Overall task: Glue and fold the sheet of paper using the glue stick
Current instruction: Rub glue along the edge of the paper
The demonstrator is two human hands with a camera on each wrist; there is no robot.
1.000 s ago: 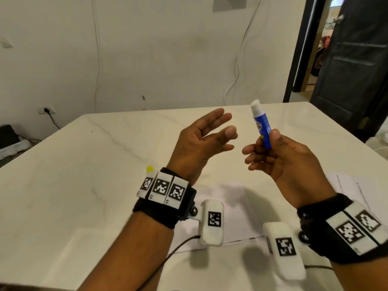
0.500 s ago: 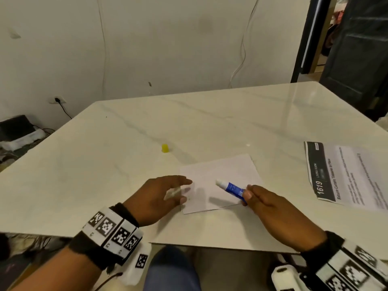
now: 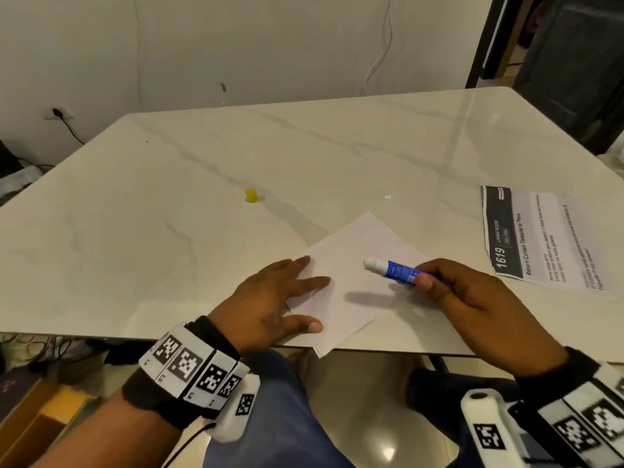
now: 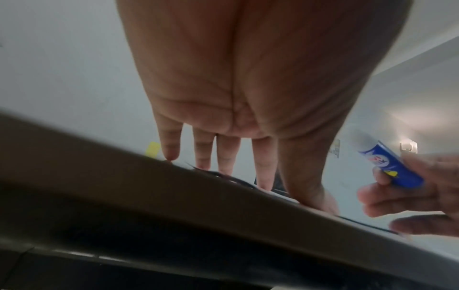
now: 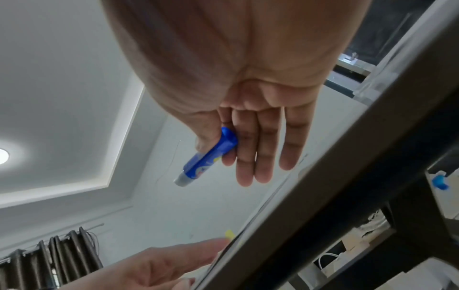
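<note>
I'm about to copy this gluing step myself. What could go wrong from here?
The sheet of paper overhangs the table edge, so glue strokes near that corner lack support and may crease it. Only the left hand pins it, at one side; the glue stick in the right hand could drag the free side.

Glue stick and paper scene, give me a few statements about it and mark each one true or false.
1. The right hand holds the glue stick. True.
2. The glue stick has its cap on. False: its white tip is bare, and a yellow cap stands apart on the table.
3. The left hand rests flat on the paper. True.
4. The paper lies wholly on the table. False: one corner hangs over the near edge.
5. A printed sheet lies under the left hand. False: it lies to the right, beyond the right hand.
</note>
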